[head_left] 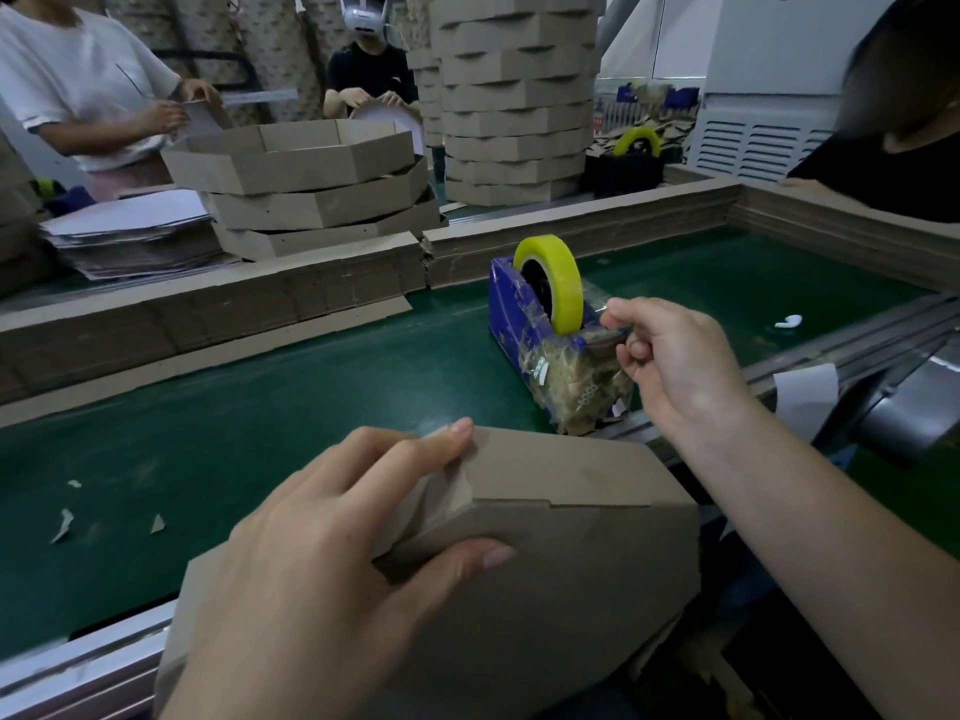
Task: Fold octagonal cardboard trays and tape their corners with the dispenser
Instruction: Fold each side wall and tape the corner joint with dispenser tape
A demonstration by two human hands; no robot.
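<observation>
The person is holding a folded cardboard tray [545, 563] at the near edge of the counter [260, 407], which has a green surface. The tray is lying tilted, partly over the counter's edge, with its brown outer side facing up. The left hand [332, 553] is gripping one folded corner of it. The fingers are lying over the upper wall and the thumb is pressing on the side below, so the corner flap is squeezed between them.

The right hand [670, 366] is reaching to the blue tape dispenser [519, 324], which is sitting on the counter just behind the tray. Its thumb and first finger are pinching the tape end [602, 310] at the cutter side, and the other fingers are curling into the palm. A yellow tape roll [563, 283] is standing upright in the dispenser.

Behind a low cardboard wall, folded trays are lying in a stack [311, 184], and a much taller stack [514, 96] is standing further back. Two other people are handling cardboard there.
</observation>
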